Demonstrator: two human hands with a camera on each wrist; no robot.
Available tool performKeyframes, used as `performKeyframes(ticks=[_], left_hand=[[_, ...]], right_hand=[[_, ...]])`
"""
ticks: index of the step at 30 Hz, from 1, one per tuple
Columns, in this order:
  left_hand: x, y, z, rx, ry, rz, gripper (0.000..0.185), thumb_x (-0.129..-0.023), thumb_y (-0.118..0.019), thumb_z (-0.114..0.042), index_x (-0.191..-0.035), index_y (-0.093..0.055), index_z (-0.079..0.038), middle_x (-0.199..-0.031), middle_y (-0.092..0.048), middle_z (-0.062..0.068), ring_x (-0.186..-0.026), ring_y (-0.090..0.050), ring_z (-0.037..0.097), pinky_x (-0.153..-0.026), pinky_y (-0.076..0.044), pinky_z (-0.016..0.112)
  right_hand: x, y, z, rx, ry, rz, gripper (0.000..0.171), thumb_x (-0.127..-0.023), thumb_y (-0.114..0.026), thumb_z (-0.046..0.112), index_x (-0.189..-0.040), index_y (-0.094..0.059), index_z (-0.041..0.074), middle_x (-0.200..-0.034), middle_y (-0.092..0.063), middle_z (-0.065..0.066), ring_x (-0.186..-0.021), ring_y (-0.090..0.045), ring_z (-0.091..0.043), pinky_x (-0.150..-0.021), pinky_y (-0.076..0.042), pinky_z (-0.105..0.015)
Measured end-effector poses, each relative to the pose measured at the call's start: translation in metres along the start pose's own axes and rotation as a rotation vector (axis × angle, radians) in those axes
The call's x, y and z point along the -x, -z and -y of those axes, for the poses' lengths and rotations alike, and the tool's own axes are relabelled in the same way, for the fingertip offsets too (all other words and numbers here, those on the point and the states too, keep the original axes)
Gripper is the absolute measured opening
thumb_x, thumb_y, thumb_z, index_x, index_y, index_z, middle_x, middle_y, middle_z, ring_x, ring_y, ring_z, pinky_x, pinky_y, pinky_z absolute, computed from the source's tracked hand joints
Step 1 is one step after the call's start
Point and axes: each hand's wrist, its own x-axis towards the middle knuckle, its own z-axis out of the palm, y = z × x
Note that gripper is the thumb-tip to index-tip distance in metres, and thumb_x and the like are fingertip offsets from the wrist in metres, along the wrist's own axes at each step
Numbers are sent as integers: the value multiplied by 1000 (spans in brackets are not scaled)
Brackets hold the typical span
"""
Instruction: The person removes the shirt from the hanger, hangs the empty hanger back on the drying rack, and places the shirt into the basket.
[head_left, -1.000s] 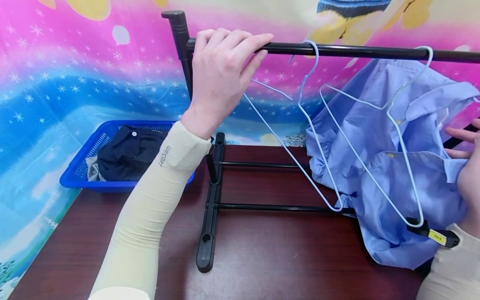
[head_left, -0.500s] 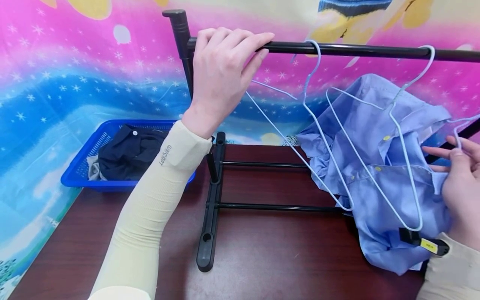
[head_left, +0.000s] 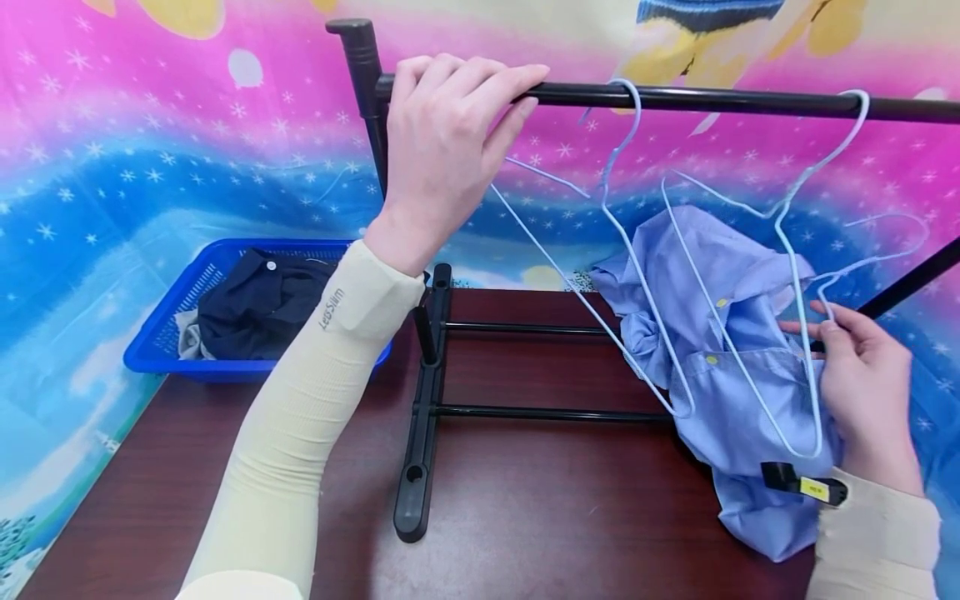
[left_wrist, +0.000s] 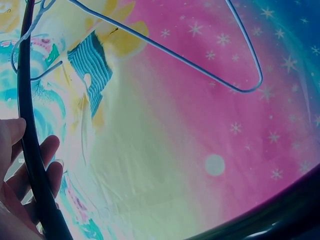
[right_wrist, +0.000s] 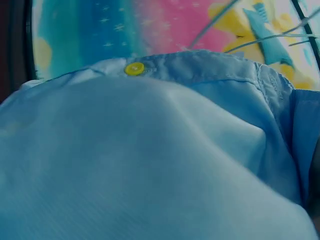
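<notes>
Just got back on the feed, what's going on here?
A person's left hand grips the black rail near its end. Below it, the right hand holds a hanger, hook off the rail, with a blue shirt. Two more hangers hang bare on the rail. A blue basket with dark clothing sits to the left.

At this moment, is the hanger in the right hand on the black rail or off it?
Off. The hanger in the right hand shows its hook below the black rail, apart from it.
</notes>
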Motion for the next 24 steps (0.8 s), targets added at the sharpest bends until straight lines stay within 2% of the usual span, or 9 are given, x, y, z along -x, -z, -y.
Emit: performKeyframes(ticks=[3,6,11,14,15,17,20,22,24], left_hand=[[0,0,0,-3,-1,1,40,-108,-46,-43,-133,-71,-24,-119,-73,-1,-108,-61,20,-103,-33,36],[0,0,0,-5,0,7,41,-108,-46,-43,-133,-71,-24,-119,-73,-1,-109,-61,20,-103,-33,36],[0,1,0,-5,2,11,40,-108,-46,-43,-134,-70,-24,-120,-73,-1,-109,-61,20,-103,-33,36],[0,1,0,-4,5,12,40,-108,-46,-43,-134,-70,-24,-120,-73,-2,-109,-61,20,-103,-33,36],[0,1,0,-4,7,13,40,-108,-46,-43,-134,-70,-24,-120,-73,-2,-109,-61,20,-103,-33,36],[0,1,0,-3,7,15,40,-108,-46,-43,-134,-71,-24,-120,-72,-2,-109,-61,20,-103,-33,36],[1,1,-1,7,4,15,40,-108,-47,-41,-135,-70,-22,-124,-71,-1,-114,-60,19,-106,-31,35],[2,1,-2,14,-3,15,42,-108,-47,-41,-137,-68,-19,-130,-68,1,-121,-57,20,-110,-27,34],[5,3,-4,17,-13,7,45,-107,-47,-43,-139,-66,-17,-137,-64,4,-129,-52,21,-114,-22,33]], right_hand=[[-1,-4,-5,-17,-4,101,44,-111,-40,30,-152,-50,17,-95,-69,28,-77,-64,3,-46,-39,-20],[-2,-7,-13,40,29,169,46,-111,-39,32,-153,-48,16,-95,-67,32,-79,-61,7,-41,-31,-32],[-6,-15,-26,155,95,197,49,-111,-36,34,-153,-47,9,-92,-63,39,-66,-55,5,-42,-29,-35],[-7,-21,-32,179,82,226,52,-111,-34,37,-153,-47,9,-94,-65,37,-69,-55,2,-47,-32,-34],[-8,-23,-34,191,82,233,52,-111,-33,37,-153,-47,9,-95,-65,37,-72,-55,6,-48,-33,-34],[-9,-26,-38,201,89,242,51,-111,-33,34,-152,-48,8,-99,-69,30,-78,-57,9,-51,-35,-32],[-10,-32,-43,233,128,223,49,-112,-33,30,-149,-51,4,-112,-74,10,-85,-61,11,-59,-40,-22],[-11,-36,-45,255,151,196,47,-111,-34,28,-146,-54,2,-124,-71,-6,-96,-64,-1,-70,-41,-20],[-12,-39,-47,275,171,173,47,-111,-34,27,-144,-55,0,-133,-64,-19,-110,-62,-15,-79,-38,-21]])
